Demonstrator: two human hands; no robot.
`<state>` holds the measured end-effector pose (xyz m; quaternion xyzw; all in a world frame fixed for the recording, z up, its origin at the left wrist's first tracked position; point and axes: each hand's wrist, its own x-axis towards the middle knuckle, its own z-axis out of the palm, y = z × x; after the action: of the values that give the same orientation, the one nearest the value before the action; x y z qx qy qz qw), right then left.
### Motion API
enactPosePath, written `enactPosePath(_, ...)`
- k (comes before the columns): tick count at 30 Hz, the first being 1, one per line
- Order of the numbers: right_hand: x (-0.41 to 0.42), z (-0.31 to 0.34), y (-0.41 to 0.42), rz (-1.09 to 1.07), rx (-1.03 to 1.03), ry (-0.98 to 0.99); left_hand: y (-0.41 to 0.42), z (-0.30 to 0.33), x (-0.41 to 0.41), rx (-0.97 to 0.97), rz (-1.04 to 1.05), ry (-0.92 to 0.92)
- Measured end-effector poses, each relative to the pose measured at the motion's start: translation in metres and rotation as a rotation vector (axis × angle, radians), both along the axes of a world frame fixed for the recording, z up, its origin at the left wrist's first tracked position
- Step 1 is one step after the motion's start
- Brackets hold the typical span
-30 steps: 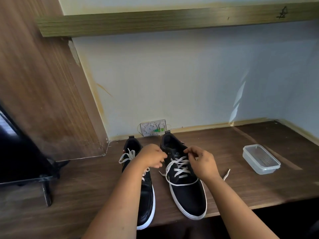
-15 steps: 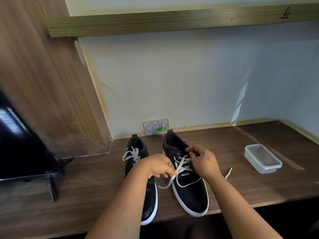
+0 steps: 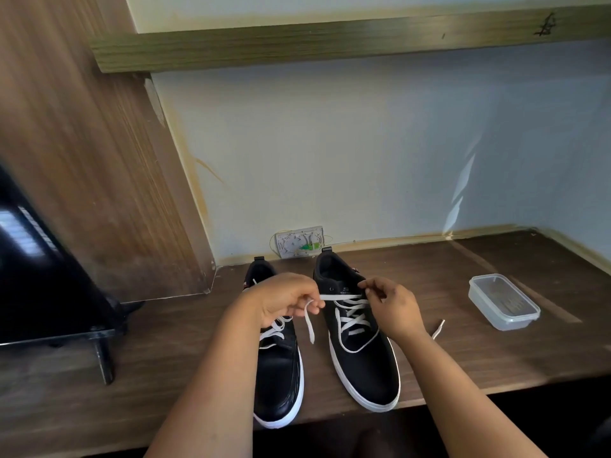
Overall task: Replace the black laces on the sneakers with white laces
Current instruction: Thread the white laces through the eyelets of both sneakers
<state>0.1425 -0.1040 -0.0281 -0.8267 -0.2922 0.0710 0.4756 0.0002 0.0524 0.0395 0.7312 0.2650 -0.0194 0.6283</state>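
Two black sneakers with white soles stand side by side on the wooden desk, toes toward me. The right sneaker (image 3: 363,365) has a white lace (image 3: 352,317) crossed through its eyelets. My left hand (image 3: 284,300) pinches one end of that lace, pulled taut to the left, with the tail hanging down. My right hand (image 3: 395,307) pinches the lace at the upper right eyelets. The other lace tip (image 3: 438,328) lies on the desk behind my right wrist. The left sneaker (image 3: 281,368) carries a white lace too, partly hidden by my left hand.
A clear lidded plastic container (image 3: 504,300) sits on the desk (image 3: 463,358) at the right. A dark screen on a stand (image 3: 46,292) is at the left. A wall socket plate (image 3: 301,241) is behind the shoes. A wooden panel rises at the back left.
My left hand took the lace end and drew it up and left, pulling it taut across the right sneaker's top. My right hand stayed at the upper eyelets.
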Motion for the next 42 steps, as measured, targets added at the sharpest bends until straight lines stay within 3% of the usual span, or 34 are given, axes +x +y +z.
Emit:
enactPosePath(3, 0.001, -0.001, -0.001, 0.001, 0.006, 0.006, 0.007, 0.020, -0.013, -0.112, -0.026, -0.220)
enactPosePath(10, 0.001, -0.001, 0.000, -0.006, 0.009, -0.027, 0.027, 0.058, -0.050, -0.558, 0.169, -0.951)
enactPosePath(12, 0.001, -0.001, 0.000, 0.011, 0.000, -0.026, 0.028, 0.062, -0.055, -0.621, 0.170, -1.062)
enactPosePath(14, 0.001, -0.001, -0.002, 0.046, -0.019, -0.021, 0.028, 0.060, -0.053, -0.627, 0.203, -1.010)
enactPosePath(17, 0.000, 0.000, -0.006, 0.067, 0.016, -0.005, 0.022, 0.052, -0.042, -0.425, 0.259, -0.678)
enactPosePath(18, 0.001, 0.001, -0.008, 0.045, 0.043, 0.017, 0.019, 0.048, -0.036, -0.248, 0.284, -0.503)
enactPosePath(21, 0.004, 0.006, -0.014, 0.061, 0.028, 0.081, 0.013, 0.032, -0.019, 0.530, 0.191, 0.150)
enactPosePath(23, 0.005, 0.006, -0.017, 0.141, -0.067, 0.073, 0.008, 0.019, -0.009, 0.838, 0.015, 0.344)
enactPosePath(26, 0.007, 0.001, -0.019, 0.125, -0.086, -0.008, -0.005, 0.007, 0.002, 0.828, -0.067, 0.378)
enactPosePath(32, 0.020, 0.009, -0.024, 0.011, 0.303, 0.176, 0.005, 0.001, -0.002, 0.838, -0.273, 0.459)
enactPosePath(37, 0.023, 0.006, -0.023, -0.040, 0.368, 0.195, 0.024, 0.008, -0.023, 0.579, -0.123, 0.172)
enactPosePath(42, 0.030, 0.007, -0.025, -0.167, 0.438, 0.232, 0.040, 0.002, -0.031, 0.681, 0.113, 0.083)
